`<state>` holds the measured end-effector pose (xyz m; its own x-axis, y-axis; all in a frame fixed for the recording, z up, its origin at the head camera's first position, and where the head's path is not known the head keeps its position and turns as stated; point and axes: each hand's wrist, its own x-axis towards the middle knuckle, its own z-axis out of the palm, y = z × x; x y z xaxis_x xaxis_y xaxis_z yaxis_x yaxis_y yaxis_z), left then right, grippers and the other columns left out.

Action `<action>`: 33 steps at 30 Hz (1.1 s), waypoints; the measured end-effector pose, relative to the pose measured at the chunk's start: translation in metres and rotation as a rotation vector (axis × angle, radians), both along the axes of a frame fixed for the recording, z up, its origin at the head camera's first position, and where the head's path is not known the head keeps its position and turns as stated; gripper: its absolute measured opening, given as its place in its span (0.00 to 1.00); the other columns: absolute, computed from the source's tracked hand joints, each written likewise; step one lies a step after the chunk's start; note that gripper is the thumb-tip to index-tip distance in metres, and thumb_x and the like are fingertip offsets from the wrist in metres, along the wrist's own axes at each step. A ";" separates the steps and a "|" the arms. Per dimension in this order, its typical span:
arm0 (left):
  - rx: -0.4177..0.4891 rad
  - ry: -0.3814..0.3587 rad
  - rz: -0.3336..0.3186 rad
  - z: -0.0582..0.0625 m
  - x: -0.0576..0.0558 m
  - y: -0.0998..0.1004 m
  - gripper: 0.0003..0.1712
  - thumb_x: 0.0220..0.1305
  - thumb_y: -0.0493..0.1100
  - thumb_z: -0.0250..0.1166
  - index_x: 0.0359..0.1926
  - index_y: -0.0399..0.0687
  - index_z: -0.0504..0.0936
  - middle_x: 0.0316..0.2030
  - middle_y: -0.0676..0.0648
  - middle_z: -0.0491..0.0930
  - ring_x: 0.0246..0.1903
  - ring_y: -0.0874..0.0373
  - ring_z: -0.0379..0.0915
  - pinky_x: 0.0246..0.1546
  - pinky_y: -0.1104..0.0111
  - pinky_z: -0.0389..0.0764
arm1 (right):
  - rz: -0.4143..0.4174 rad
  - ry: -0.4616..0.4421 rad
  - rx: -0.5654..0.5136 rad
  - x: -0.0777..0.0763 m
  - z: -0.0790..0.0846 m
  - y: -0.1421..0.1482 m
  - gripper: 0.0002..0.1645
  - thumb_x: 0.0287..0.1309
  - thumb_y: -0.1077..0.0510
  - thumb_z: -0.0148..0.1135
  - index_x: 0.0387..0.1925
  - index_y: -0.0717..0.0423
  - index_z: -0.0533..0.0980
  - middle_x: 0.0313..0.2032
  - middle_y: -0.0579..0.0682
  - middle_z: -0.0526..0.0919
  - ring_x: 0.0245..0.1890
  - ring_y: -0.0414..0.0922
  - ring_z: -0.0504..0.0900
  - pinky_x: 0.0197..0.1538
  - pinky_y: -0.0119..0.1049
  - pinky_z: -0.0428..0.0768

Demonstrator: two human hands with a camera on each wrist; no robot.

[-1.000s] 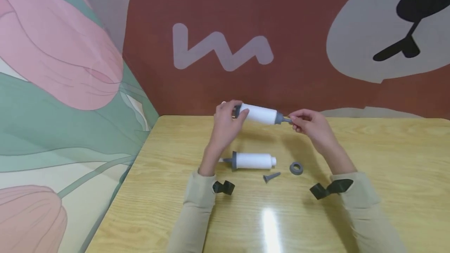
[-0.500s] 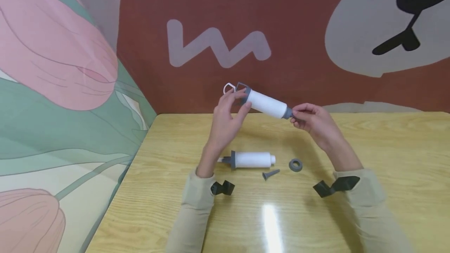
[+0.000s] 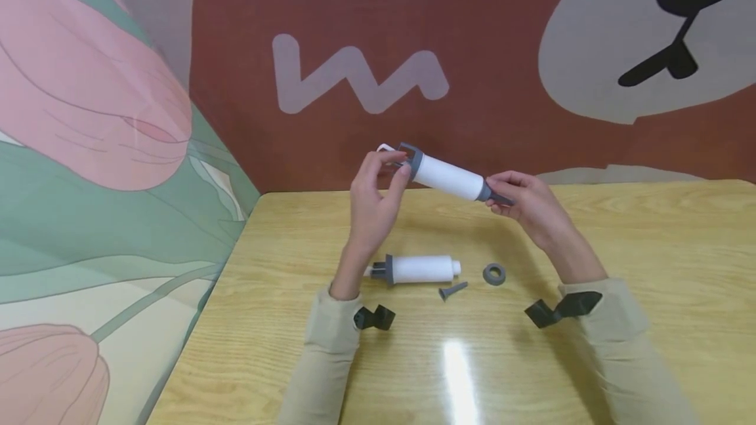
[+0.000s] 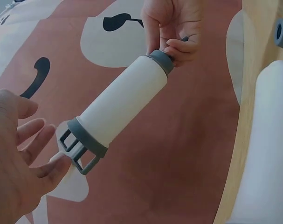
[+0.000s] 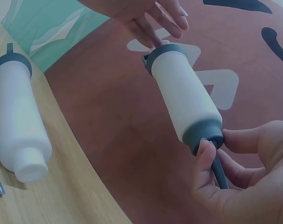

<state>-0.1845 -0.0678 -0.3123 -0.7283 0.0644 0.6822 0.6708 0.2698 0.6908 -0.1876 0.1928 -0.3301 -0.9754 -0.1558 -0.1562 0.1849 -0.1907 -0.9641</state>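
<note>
A large syringe with a white barrel [image 3: 450, 177] hangs tilted above the table's back edge, its nozzle end lower and to the right. My right hand [image 3: 534, 212] pinches it at the grey collar and the slim grey nozzle [image 5: 219, 171]. At the other end is a grey cap with angular finger loops [image 4: 88, 159], and a white plunger loop [image 3: 385, 147] pokes out behind it. My left hand [image 3: 373, 205] is at this end, fingers spread loosely and thumb tip right at the loops.
On the wooden table [image 3: 266, 346] lies a second white syringe [image 3: 422, 269], its tip bare. Near it are a loose grey nozzle [image 3: 453, 291] and a grey ring [image 3: 494, 274]. A painted wall [image 3: 502, 84] rises directly behind the table.
The syringe has been lifted and tilted more, its loop end rising. My right fingers have slid from the nozzle's tip up to the collar, and my left fingers have come off the barrel toward the loops.
</note>
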 end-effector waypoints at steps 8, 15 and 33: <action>0.000 -0.045 0.022 -0.001 0.000 -0.002 0.13 0.72 0.36 0.63 0.54 0.32 0.80 0.50 0.39 0.76 0.48 0.46 0.79 0.47 0.62 0.85 | 0.016 -0.006 0.029 -0.002 -0.005 -0.007 0.06 0.73 0.57 0.62 0.38 0.53 0.80 0.38 0.48 0.81 0.32 0.39 0.82 0.38 0.27 0.83; -0.053 -0.037 0.034 -0.003 0.000 -0.001 0.13 0.72 0.38 0.64 0.52 0.33 0.82 0.51 0.39 0.78 0.51 0.45 0.70 0.47 0.62 0.83 | 0.032 -0.015 0.088 -0.002 -0.009 -0.014 0.08 0.75 0.56 0.59 0.43 0.57 0.78 0.44 0.52 0.77 0.34 0.40 0.81 0.39 0.28 0.82; 0.065 -0.113 0.132 -0.005 0.001 0.000 0.21 0.72 0.36 0.63 0.62 0.30 0.76 0.71 0.36 0.67 0.56 0.45 0.77 0.48 0.59 0.86 | 0.022 0.006 0.016 0.006 -0.007 -0.018 0.16 0.74 0.58 0.61 0.53 0.66 0.72 0.50 0.55 0.75 0.40 0.43 0.86 0.49 0.34 0.86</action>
